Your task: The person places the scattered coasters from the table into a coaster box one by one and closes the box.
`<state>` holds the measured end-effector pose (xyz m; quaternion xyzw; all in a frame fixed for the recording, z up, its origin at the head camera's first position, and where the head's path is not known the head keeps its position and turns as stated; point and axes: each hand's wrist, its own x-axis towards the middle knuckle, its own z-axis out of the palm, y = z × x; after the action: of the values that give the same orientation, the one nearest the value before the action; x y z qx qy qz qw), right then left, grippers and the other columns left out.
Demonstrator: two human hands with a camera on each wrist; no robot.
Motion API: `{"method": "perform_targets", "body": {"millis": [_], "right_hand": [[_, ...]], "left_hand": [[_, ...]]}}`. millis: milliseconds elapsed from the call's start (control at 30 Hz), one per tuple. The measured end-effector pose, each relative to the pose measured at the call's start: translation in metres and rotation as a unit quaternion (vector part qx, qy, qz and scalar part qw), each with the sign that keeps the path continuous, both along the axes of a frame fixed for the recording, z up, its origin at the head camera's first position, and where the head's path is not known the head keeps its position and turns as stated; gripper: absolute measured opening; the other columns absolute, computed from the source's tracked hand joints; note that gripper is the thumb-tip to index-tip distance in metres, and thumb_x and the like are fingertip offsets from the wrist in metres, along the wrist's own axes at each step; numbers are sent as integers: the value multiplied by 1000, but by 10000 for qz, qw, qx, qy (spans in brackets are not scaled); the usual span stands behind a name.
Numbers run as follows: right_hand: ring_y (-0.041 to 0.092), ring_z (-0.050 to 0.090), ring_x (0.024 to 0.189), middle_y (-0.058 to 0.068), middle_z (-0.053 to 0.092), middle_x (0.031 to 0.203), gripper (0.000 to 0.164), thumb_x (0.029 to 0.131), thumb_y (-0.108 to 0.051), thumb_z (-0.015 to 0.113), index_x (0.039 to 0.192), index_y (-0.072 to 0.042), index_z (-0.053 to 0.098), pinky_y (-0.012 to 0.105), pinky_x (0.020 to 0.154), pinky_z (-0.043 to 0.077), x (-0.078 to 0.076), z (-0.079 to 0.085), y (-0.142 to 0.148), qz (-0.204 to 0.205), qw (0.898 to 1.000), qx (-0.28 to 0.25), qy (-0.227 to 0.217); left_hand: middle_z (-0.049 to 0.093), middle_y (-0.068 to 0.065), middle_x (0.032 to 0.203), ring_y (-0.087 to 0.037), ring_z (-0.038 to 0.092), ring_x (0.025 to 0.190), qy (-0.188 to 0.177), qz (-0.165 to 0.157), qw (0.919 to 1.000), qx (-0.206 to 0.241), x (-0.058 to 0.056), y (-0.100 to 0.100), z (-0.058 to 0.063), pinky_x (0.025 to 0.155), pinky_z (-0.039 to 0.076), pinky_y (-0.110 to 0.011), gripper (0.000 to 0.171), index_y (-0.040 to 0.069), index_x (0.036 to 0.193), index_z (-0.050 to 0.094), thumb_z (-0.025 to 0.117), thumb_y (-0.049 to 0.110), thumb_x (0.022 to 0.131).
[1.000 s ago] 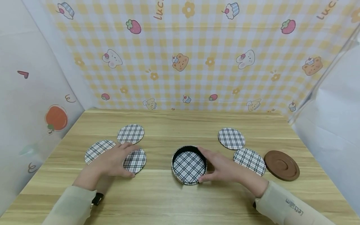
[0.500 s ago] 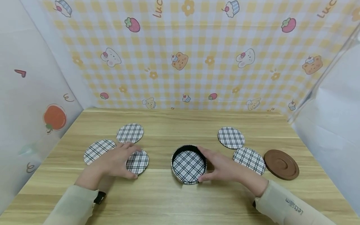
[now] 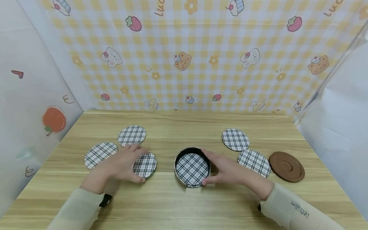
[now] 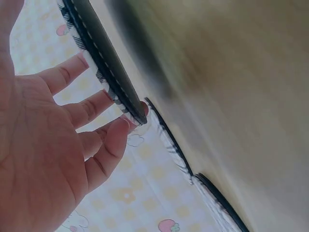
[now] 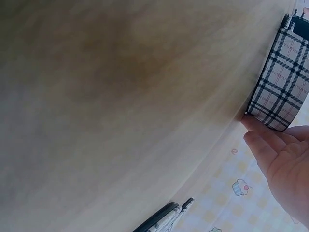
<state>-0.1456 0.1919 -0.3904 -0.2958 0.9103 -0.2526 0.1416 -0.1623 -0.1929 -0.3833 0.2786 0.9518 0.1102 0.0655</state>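
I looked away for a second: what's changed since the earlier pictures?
The left hand has moved its coaster rightward, toward the box; nothing was newly gripped or let go. The right hand still holds the box, and the other four coasters and the brown disc lie where they were.

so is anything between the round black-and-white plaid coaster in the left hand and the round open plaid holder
Nothing visible: only bare wood-grain tabletop shows between the coaster in the left hand and the holder. The right hand grips the holder's opposite side, clear of that gap.
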Motion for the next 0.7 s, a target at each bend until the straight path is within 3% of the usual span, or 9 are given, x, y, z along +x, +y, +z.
{"method": "perform_targets", "body": {"millis": [233, 567, 700], "right_hand": [[31, 35, 146, 14, 28, 162, 116, 76, -60, 76, 158, -4, 17, 46, 118, 32, 0, 0, 0, 6, 10000, -22, 14], [32, 35, 146, 14, 28, 161, 115, 76, -59, 76, 158, -4, 18, 46, 118, 32, 0, 1, 0, 5, 10000, 8, -15], [32, 35, 146, 14, 28, 162, 115, 76, -59, 76, 158, -4, 18, 46, 118, 32, 0, 1, 0, -6, 10000, 8, -15]], "left_hand": [[55, -6, 131, -28, 53, 117, 231, -158, 9996, 69, 1, 8, 4, 93, 52, -53, 86, 15, 132, 57, 84, 55, 60], [54, -4, 132, -30, 50, 123, 295, -228, 9993, 87, 1, 17, 12, 92, 51, -58, 85, 18, 131, 57, 83, 56, 60], [53, -4, 133, -27, 51, 117, 398, -337, 9986, 123, 1, 21, 16, 87, 53, -53, 84, 18, 130, 57, 83, 56, 60]]}}
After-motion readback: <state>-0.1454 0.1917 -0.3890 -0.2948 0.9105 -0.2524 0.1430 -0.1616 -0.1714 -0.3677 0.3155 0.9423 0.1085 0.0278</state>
